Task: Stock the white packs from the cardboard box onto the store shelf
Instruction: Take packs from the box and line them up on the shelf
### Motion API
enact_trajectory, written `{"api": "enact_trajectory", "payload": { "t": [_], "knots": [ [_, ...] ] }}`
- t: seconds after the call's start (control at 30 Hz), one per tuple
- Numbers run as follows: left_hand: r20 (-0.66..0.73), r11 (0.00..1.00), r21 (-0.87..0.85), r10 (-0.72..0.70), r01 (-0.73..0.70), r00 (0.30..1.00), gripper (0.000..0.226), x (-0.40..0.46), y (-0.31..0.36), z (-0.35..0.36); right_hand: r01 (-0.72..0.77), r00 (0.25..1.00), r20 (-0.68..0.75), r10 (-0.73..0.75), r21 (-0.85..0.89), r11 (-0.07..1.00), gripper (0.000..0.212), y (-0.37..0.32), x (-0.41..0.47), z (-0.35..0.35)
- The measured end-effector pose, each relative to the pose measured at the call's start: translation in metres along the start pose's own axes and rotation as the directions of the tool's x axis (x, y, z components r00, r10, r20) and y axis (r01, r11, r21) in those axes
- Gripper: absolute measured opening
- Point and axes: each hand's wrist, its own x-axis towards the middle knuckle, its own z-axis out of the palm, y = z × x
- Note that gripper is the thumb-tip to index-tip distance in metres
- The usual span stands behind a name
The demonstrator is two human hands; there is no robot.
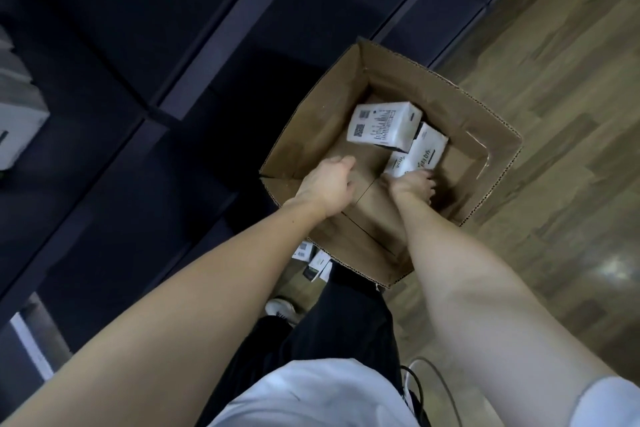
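Three white packs inside the cardboard box (311,121), all toward its far right corner. Largest pack (382,126) lying flat, printed side up, with two square codes and lines of small black text. Second pack (427,147) just right of it, tilted, black lettering on its face, touching the first. Third pack (398,165) nearest, partly hidden under the right hand (414,184). Right-hand grip closed around the near end of that third pack, fingers curled over its edge, thumb hidden. Left hand (327,180) down inside the box at its near left wall, fingers loosely bent, holding nothing, well apart from the packs. Bare brown box bottom between the two hands, with a dark seam line running across it.

Box open at the top, flaps up, standing on the wooden floor (554,114). Dark store shelf (138,80) to the left, running from near to far, with grey edge strips. On the shelf at far left, a few pale packs (17,114), blurred. More small white packs (311,258) on the floor just near the box, partly hidden behind it. Below, black trousers (346,329), a white shoe (282,308), white shirt (311,395) and a thin cable (433,378) on the floor at the near right.
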Motion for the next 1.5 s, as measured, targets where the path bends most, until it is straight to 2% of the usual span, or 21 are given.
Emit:
{"api": "enact_trajectory", "payload": {
  "t": [0.07,0.23,0.37,0.43,0.53,0.63,0.7,0.83,1.03,1.13,1.27,1.37,1.5],
  "knots": [
    [-0.012,1.000,-0.007,-0.004,0.004,1.000,0.032,-0.004,-0.003,-0.002,-0.024,0.999,0.025,0.024,0.029,0.999,0.109,-0.003,-0.007,0.001],
    [-0.039,1.000,-0.014,-0.010,0.009,0.999,0.033,-0.019,-0.007,-0.006,-0.074,0.993,0.100,0.068,0.059,0.996,0.113,-0.005,-0.037,0.001],
    [-0.056,1.000,-0.030,0.009,-0.010,0.998,0.032,-0.035,-0.014,-0.014,-0.078,0.974,0.225,0.032,0.199,0.977,0.113,0.009,-0.057,0.005],
    [-0.086,0.999,-0.046,0.017,-0.021,0.996,0.031,-0.045,-0.020,-0.019,-0.061,0.956,0.291,-0.024,0.279,0.958,0.102,0.013,-0.072,-0.001],
    [-0.128,0.997,-0.057,0.037,-0.045,0.991,0.030,-0.065,-0.032,-0.026,-0.054,0.920,0.379,-0.104,0.384,0.922,0.066,0.020,-0.102,-0.012],
    [-0.157,0.996,-0.060,0.057,-0.067,0.986,0.030,-0.084,-0.045,-0.033,-0.063,0.874,0.465,-0.143,0.400,0.914,0.070,0.026,-0.133,-0.021],
    [-0.179,0.996,-0.051,0.066,-0.076,0.982,0.030,-0.096,-0.054,-0.039,-0.034,0.862,0.477,-0.173,0.394,0.918,0.062,0.030,-0.154,-0.025],
    [-0.223,0.991,-0.027,0.123,-0.132,0.967,0.029,-0.125,-0.069,-0.051,0.132,0.849,0.437,-0.299,0.373,0.918,0.058,0.035,-0.202,-0.029],
    [-0.299,0.978,-0.066,0.172,-0.200,0.939,0.030,-0.186,-0.101,-0.071,0.348,0.830,0.307,-0.466,0.368,0.862,0.068,0.044,-0.279,-0.035],
    [-0.340,0.969,-0.090,0.187,-0.230,0.921,0.026,-0.215,-0.122,-0.082,0.456,0.800,0.247,-0.547,0.344,0.821,0.080,0.050,-0.310,-0.032],
    [-0.416,0.965,-0.112,0.170,-0.235,0.893,0.029,-0.249,-0.151,-0.099,0.608,0.742,0.153,-0.653,0.259,0.751,0.086,0.051,-0.351,-0.024],
    [-0.478,0.936,-0.253,0.098,-0.244,0.873,0.035,-0.271,-0.175,-0.114,0.727,0.654,0.103,-0.749,0.186,0.661,0.088,0.046,-0.384,-0.015],
    [-0.548,0.867,-0.448,-0.072,-0.220,0.833,0.034,-0.297,-0.211,-0.134,0.889,0.452,0.041,-0.891,0.057,0.454,0.086,0.035,-0.424,0.005]
  ]
}}
